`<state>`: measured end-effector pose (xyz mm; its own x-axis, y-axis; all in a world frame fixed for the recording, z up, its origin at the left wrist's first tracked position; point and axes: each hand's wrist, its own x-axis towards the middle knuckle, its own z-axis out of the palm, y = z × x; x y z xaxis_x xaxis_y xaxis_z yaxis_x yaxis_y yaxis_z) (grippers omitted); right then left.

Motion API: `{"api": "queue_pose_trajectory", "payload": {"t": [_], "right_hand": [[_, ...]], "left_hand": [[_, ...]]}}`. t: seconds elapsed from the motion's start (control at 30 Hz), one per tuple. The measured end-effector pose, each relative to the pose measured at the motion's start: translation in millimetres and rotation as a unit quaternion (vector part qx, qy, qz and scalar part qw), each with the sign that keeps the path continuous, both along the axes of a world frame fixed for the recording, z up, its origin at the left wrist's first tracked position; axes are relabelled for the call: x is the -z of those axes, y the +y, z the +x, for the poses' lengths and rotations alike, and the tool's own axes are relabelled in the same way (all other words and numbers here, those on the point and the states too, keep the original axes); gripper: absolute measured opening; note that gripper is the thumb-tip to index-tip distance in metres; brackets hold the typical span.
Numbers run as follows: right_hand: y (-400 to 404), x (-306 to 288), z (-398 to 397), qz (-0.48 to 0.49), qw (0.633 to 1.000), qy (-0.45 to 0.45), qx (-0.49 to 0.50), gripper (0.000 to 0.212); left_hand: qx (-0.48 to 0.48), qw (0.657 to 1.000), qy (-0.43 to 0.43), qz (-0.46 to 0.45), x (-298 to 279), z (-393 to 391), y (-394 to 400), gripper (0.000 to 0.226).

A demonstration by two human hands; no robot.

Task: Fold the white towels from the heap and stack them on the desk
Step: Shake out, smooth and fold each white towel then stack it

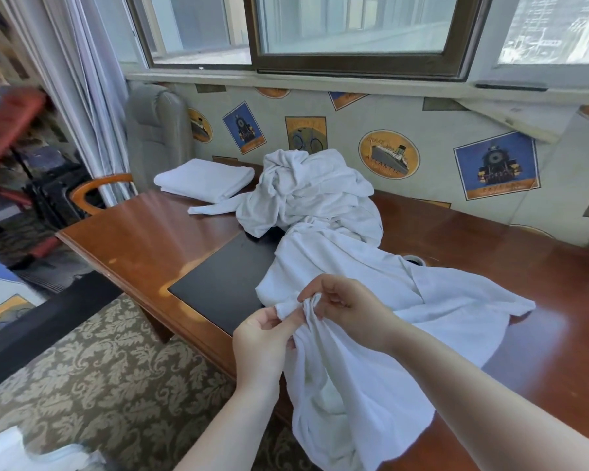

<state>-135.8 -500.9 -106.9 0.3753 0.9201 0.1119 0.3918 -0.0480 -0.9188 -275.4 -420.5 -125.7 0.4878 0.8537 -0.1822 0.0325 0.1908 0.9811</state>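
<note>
Wooden surface (143, 232) below a window, patterned wall behind.

Done: one folded towel (204, 178), far left corner, flat; it looks to be the only one stacked.

Pending: heap (306, 192) of crumpled white towels, mid-surface by the wall; how many it holds cannot be told.

In hand: one loose towel (361, 379), trailing from the heap over the near edge. Left hand (262, 345) and right hand (351, 311) each pinch its bunched edge, close together. Judged: an early stage, corners being found, fold not yet begun.
</note>
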Motion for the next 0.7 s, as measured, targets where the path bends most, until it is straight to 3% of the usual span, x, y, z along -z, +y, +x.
{"api": "queue_pose_trajectory", "payload": {"t": [0.13, 0.2, 0.33, 0.47, 0.6, 0.7], "right_hand": [[7, 13, -7, -0.003, 0.998, 0.014, 0.062, 0.035], [9, 18, -10, -0.005, 0.996, 0.012, 0.088, 0.038], [10, 21, -10, -0.009, 0.996, 0.021, 0.087, 0.036], [9, 17, -9, 0.017, 0.996, 0.051, 0.065, 0.035], [7, 15, -5, 0.030, 0.996, 0.060, 0.057, 0.037], [5, 15, -1, 0.043, 0.993, 0.079, 0.074, 0.034]], "left_hand": [[0.005, 0.979, -0.066, -0.195, -3, 1, -5, 0.015], [0.002, 0.965, -0.081, -0.250, -5, 0, -8, 0.020], [0.017, 0.984, -0.067, -0.166, -1, -1, -11, 0.019], [-0.047, 0.992, -0.055, -0.103, -3, 0, -9, 0.010], [-0.078, 0.996, -0.042, -0.027, -4, 2, -11, 0.025], [-0.028, 0.999, -0.027, 0.033, -2, 2, -7, 0.035]]}}
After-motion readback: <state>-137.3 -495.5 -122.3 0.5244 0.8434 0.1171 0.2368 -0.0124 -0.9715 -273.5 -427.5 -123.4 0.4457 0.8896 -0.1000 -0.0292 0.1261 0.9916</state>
